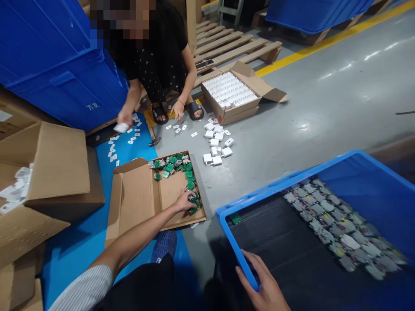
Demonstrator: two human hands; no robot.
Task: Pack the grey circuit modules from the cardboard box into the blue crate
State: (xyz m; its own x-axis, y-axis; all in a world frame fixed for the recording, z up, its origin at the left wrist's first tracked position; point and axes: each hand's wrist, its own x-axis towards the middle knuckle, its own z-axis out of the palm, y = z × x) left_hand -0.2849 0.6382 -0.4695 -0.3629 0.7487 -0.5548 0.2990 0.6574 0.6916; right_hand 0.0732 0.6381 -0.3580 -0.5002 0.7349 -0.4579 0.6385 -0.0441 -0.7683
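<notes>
My left hand (185, 201) reaches into a shallow open cardboard box (173, 183) on the floor. Its fingers are curled on green circuit boards (195, 208) near the box's right side; how many they grip is hidden. More green circuit boards (170, 166) lie loose along the far side of the box. At the lower right, my right hand (263, 283) is closed on the rim of a blue plastic bin (241, 260), thumb outside and fingers inside. Rows of circuit boards (333, 220) stand in that bin on a black sheet, and one green board (235, 218) lies apart at its corner.
Opposite, a co-worker's hand (125, 121) holds a white piece. White charger housings (216, 142) and small white plates lie scattered on the floor. Behind them is a carton (223, 111) of white units beside a wooden pallet (230, 45). An open carton (61, 164) stands left.
</notes>
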